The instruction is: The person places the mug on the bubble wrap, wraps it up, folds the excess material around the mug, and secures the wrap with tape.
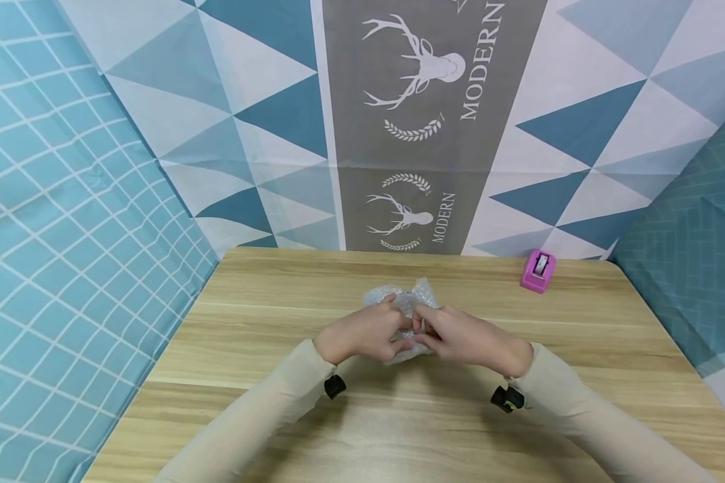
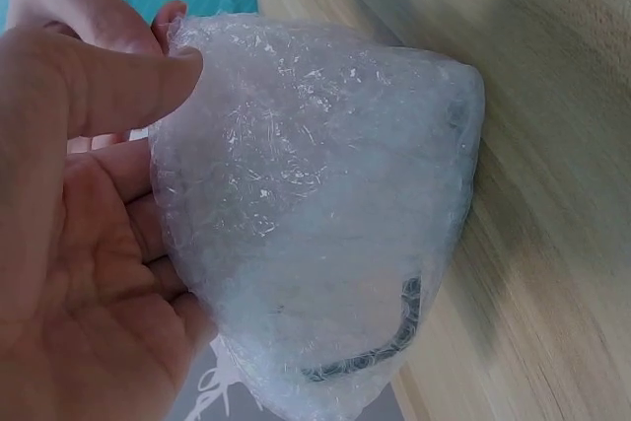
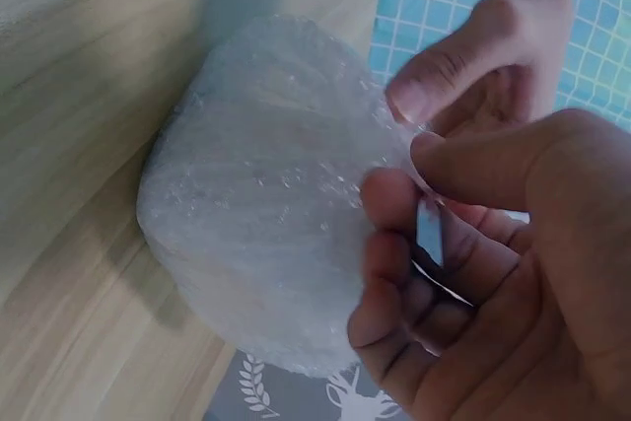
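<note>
A bundle of clear bubble wrap [image 1: 423,293] stands on the wooden table between both hands. Through the wrap [image 2: 296,165], in the left wrist view, a dark curved line [image 2: 406,317] shows on whatever is inside; its kind is hidden. My left hand [image 1: 368,332] grips the near edge of the wrap, thumb over one side and fingers against the other. Close beside it, my right hand [image 1: 468,339] has thumb and index finger together at the same edge. A short shiny strip like clear tape [image 3: 430,231] sticks out between the right fingers.
A small pink tape dispenser [image 1: 538,271] sits near the back right of the wooden table [image 1: 266,288]. Patterned cloth [image 1: 411,201] hangs behind the table's back edge. Blue checked cloth [image 1: 66,268] borders the left side, and teal cloth [image 1: 689,268] the right.
</note>
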